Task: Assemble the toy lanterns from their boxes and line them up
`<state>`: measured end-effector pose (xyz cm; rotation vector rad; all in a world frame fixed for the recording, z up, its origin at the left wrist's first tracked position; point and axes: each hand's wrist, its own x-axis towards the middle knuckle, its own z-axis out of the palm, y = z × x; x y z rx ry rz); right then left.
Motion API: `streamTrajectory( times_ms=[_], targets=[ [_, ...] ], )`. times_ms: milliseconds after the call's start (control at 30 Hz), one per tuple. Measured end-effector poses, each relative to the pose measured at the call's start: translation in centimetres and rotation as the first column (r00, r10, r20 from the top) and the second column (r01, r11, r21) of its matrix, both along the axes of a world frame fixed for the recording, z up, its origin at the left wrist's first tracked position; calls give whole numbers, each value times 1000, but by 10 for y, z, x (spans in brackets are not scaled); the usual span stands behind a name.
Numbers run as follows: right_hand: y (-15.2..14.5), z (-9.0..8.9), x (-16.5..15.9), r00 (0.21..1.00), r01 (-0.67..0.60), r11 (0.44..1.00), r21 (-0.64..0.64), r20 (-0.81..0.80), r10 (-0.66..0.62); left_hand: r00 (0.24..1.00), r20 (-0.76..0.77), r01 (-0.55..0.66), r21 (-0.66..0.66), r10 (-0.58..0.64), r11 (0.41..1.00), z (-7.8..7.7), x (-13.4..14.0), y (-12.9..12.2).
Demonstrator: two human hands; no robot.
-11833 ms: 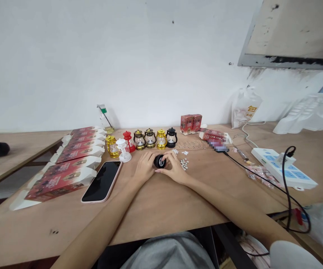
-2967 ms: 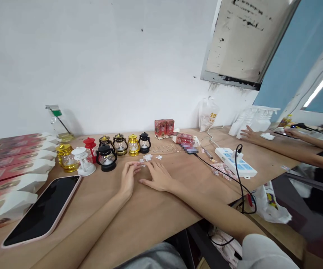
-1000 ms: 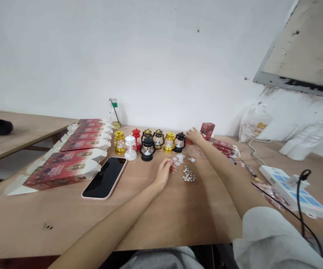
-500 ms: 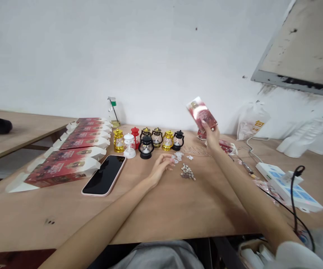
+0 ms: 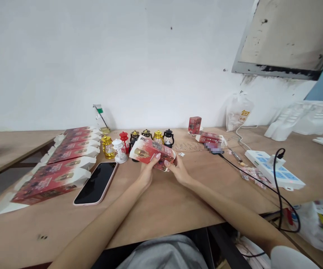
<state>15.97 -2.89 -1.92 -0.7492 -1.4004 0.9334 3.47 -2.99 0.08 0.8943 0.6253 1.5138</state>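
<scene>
Between both hands, over the middle of the table, I hold a red printed box [image 5: 147, 149], tilted, with a lantern picture on its face. My left hand [image 5: 149, 168] grips its near side, and my right hand [image 5: 177, 168] is closed around its right end. Just behind the box stand small toy lanterns: a gold one [image 5: 108, 147], a white one [image 5: 119, 151], a red one [image 5: 124, 141], and several others in black and gold, such as the black lantern [image 5: 168, 138]. The box partly hides some of them. A small white piece [image 5: 181, 154] lies right of my hands.
Red boxes with raised flaps [image 5: 49, 179] form a row at left, beside a phone [image 5: 95, 183]. At right are an upright red box [image 5: 194, 125], a lying box [image 5: 211, 138], a power strip [image 5: 275, 170] with black cable, and a plastic bag [image 5: 238, 112].
The box in my right hand has come down from the upper right to the table's middle. My left hand has left the small white pieces and taken hold of it too. The view has shifted right.
</scene>
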Motion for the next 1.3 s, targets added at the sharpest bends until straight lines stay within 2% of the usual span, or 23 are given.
streamTrajectory(
  times_ms=[133, 233, 333, 433, 533, 667, 967, 1167, 1300],
  targets=[
    [6, -7, 5, 1000, -8, 997, -78, 6, 8, 992, 127, -22, -50, 28, 999, 4, -1, 3],
    [8, -7, 7, 999, 49, 990, -132, 22, -47, 979, 201, 8, -110, 14, 994, 7, -7, 5],
    [7, -5, 10, 979, 203, 979, 7, 17, -203, 983, 179, -17, -133, 41, 991, 6, -10, 6],
    [0, 0, 10, 923, 355, 906, 229, 70, -379, 986, 145, -63, -134, 83, 989, 5, -8, 6],
    [-10, 3, 7, 858, 350, 856, 380, 235, -456, 984, 135, -99, -108, 114, 989, 5, -5, 4],
    [-16, 6, 3, 824, 313, 875, 370, 352, -444, 980, 123, -153, -60, 159, 986, 6, -5, 4],
    [-9, 1, 4, 862, 285, 892, 351, 313, -399, 971, 138, -186, -65, 193, 980, 5, -7, 8],
    [-10, 0, 4, 852, 257, 886, 387, 342, -397, 979, 126, -156, -60, 162, 986, 1, -3, 7],
    [-13, -1, 2, 816, 315, 858, 405, 346, -463, 977, 137, -162, -38, 166, 986, 1, -1, 6]
  ],
)
